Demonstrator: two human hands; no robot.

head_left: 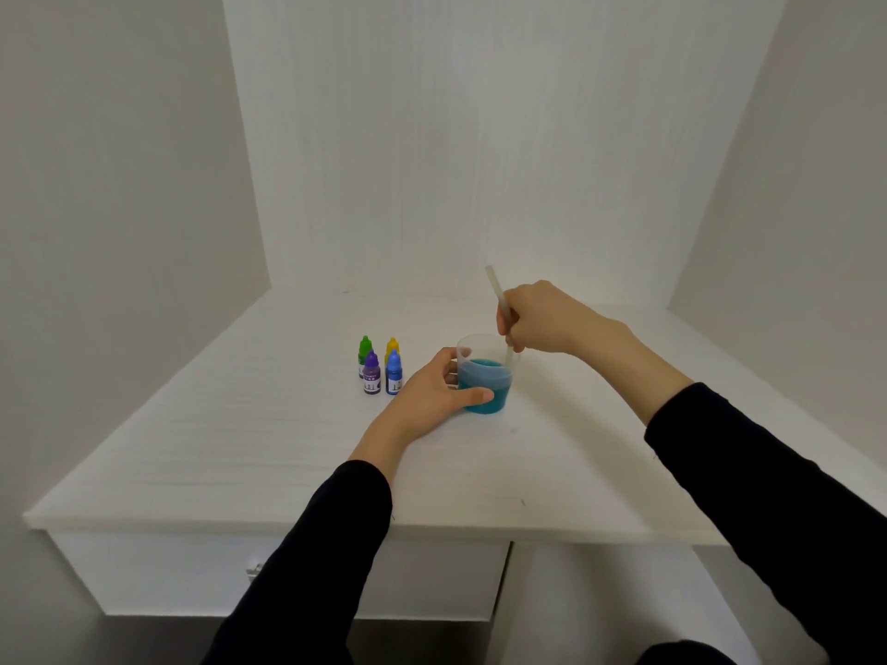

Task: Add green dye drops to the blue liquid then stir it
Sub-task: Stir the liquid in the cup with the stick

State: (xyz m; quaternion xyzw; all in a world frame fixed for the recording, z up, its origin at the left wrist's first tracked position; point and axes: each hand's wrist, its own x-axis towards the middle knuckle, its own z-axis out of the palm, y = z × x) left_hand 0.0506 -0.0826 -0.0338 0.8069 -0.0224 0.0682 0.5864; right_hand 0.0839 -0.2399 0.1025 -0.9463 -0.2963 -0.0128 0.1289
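Note:
A clear plastic cup [497,371] stands on the white table [240,448], holding blue-teal liquid [485,379]. My left hand [432,391] grips the cup from its left side, thumb across the front. My right hand [542,319] pinches a pale stirring stick [497,290] above the cup. The stick slants down and its lower end dips into the liquid at the cup's right rim. The green dye bottle [365,350] stands capped to the left of the cup, at the back left of a group of small bottles.
Beside the green bottle stand a yellow bottle [392,347], a purple bottle [371,372] and a blue bottle [393,372]. White walls close in the table at the back and both sides. The table's front edge lies near my forearms, with a drawer below.

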